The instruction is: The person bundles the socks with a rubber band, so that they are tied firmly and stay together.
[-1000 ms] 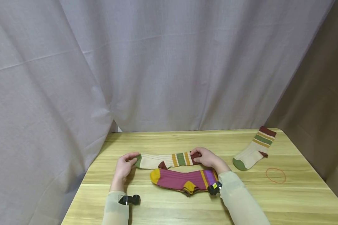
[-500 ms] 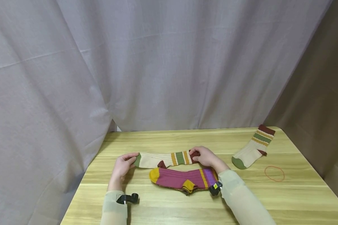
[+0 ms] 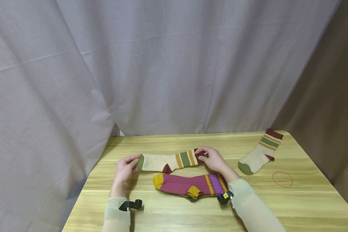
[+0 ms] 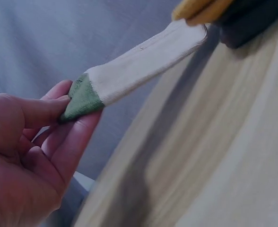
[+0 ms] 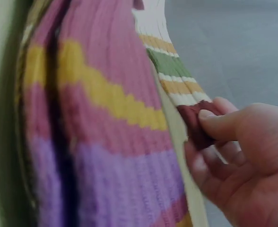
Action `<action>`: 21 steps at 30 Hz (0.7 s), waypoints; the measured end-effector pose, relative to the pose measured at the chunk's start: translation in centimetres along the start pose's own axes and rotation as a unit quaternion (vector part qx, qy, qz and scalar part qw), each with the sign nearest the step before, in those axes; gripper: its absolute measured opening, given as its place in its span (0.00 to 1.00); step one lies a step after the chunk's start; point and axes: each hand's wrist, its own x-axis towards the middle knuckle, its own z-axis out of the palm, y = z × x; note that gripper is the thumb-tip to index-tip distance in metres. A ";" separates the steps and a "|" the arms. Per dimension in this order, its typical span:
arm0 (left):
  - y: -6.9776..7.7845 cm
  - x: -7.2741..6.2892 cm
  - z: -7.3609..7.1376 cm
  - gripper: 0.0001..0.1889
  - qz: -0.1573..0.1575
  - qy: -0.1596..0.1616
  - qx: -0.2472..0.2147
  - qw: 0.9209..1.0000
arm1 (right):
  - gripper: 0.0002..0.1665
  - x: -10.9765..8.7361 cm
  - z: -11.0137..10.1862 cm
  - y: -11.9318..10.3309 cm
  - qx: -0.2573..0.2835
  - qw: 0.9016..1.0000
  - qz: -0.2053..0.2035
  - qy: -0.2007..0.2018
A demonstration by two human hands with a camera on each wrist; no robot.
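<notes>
A cream sock (image 3: 156, 162) with green toe, brown heel and striped leg is stretched between both hands. My left hand (image 3: 123, 172) pinches its green toe (image 4: 82, 101) between thumb and fingers. At the other end my right hand (image 3: 215, 160) pinches the dark brown cuff (image 5: 198, 123). In both wrist views the held ends are off the table. Just in front of it lie magenta socks (image 3: 179, 184) with yellow toe and heel and a purple band, stacked in layers. The right wrist is above their cuff end.
A matching cream sock (image 3: 258, 158) lies at the right back of the wooden table (image 3: 174, 214). Near it is a thin orange-red ring (image 3: 282, 179), flat on the wood. Grey curtains (image 3: 168, 71) hang behind the table's back edge.
Both hands have lifted the cream sock slightly, up and away from the magenta socks, the right end rising more. The magenta socks and the other cream sock stay put.
</notes>
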 end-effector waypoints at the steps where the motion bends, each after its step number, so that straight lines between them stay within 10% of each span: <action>1: 0.2 0.0 -0.1 0.14 0.002 0.002 -0.001 1.000 | 0.12 -0.1 -0.1 -0.2 0.008 1.000 -0.004 0.014; 10: 2.3 -0.6 -0.4 0.15 0.034 0.015 -0.065 0.997 | 0.15 -1.6 -1.4 -2.2 0.080 0.991 -0.013 0.109; 21: 3.7 -1.3 0.0 0.15 0.033 -0.027 -0.064 0.997 | 0.18 -3.8 -3.7 -3.5 0.110 0.989 0.011 0.093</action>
